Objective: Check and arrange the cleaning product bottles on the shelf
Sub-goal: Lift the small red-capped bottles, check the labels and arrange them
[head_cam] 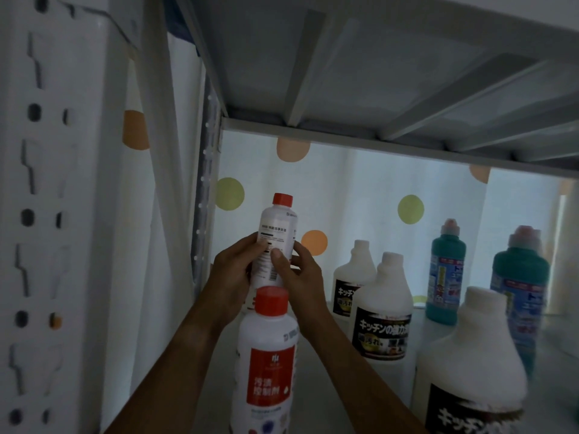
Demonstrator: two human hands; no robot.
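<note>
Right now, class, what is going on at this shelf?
A person holds a white red-capped bottle up in both hands, left hand and right hand, its printed back label facing them. A matching bottle with a red label stands below. White kitchen-cleaner bottles and teal bottles stand on the shelf to the right.

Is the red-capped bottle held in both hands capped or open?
Capped: the red cap sits on the neck of the held bottle, which the left hand and right hand grip roughly upright.
</note>
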